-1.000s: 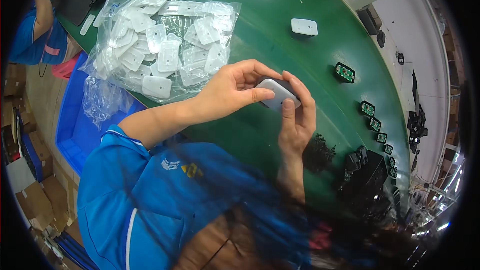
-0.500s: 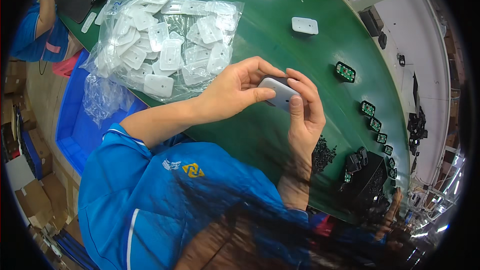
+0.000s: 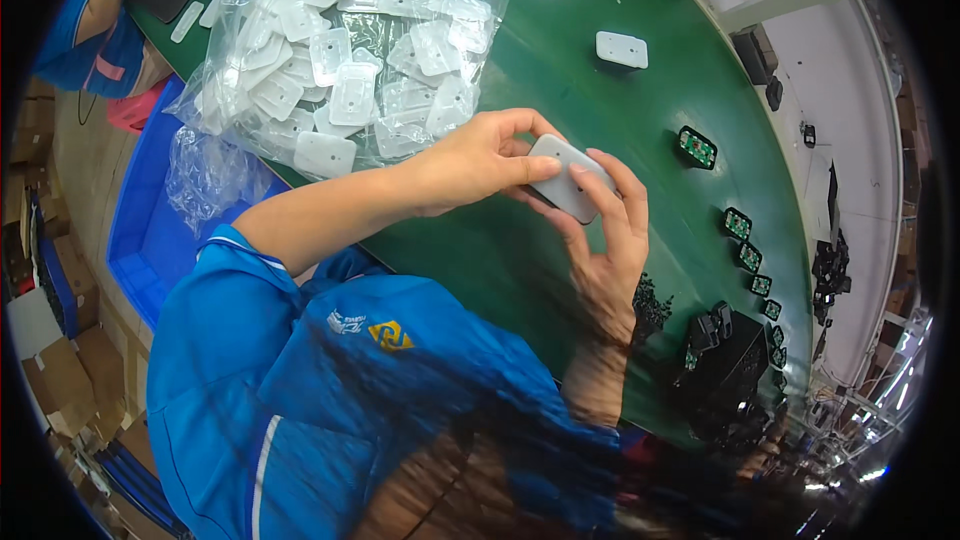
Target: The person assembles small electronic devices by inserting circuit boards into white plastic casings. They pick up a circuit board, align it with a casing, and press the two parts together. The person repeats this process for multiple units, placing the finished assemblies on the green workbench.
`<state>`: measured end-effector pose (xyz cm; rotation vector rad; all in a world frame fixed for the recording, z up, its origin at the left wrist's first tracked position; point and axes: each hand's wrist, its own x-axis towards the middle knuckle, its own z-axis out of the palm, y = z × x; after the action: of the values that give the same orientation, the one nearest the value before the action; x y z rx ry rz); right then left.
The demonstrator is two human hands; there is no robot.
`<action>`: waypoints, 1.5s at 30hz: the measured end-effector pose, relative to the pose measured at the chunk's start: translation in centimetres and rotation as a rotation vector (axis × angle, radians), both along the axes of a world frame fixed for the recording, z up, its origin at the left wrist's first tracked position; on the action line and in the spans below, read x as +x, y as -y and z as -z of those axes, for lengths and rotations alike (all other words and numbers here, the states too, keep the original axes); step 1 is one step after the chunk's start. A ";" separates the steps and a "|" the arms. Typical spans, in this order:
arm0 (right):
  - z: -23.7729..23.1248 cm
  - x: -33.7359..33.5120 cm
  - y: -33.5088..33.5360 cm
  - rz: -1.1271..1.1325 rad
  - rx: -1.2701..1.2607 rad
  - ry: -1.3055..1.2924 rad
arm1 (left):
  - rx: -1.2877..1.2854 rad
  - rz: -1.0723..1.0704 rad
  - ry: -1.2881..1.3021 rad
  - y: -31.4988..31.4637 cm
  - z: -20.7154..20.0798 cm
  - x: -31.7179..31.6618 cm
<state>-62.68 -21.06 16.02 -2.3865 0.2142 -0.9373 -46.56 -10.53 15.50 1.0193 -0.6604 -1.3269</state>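
Note:
Both my hands hold a small plastic case [image 3: 572,183] with a white rounded cover that has small holes in it. My left hand [image 3: 488,157] pinches its left end, with the thumb on the white face. My right hand [image 3: 612,225] grips the right end, fingers on the cover and thumb at the lower edge. The case's underside is hidden from view. To the left of the hands, a clear plastic bag [image 3: 490,18] lies with many loose white covers [image 3: 352,95] in it.
On the green table [image 3: 540,50] stands another white-topped case [image 3: 622,48]. Black housings with green circuit boards [image 3: 697,147] line the right edge. Small black parts [image 3: 652,312] and a black box [image 3: 735,365] are nearby. A blue bin [image 3: 135,240] and another person's arm [image 3: 103,5] are at left.
The case has been turned so its white face shows more fully. My right fingers have moved onto the cover, and the right thumb has dropped to its lower edge.

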 end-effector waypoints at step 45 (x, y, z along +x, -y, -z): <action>2.8 -4.2 -1.7 0.153 0.364 -0.162 | 0.044 0.238 0.178 -0.6 2.7 -1.3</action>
<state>-66.89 -19.34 13.20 -2.1268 0.5850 -0.6999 -47.90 -9.97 12.79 1.1295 -0.9131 -1.4715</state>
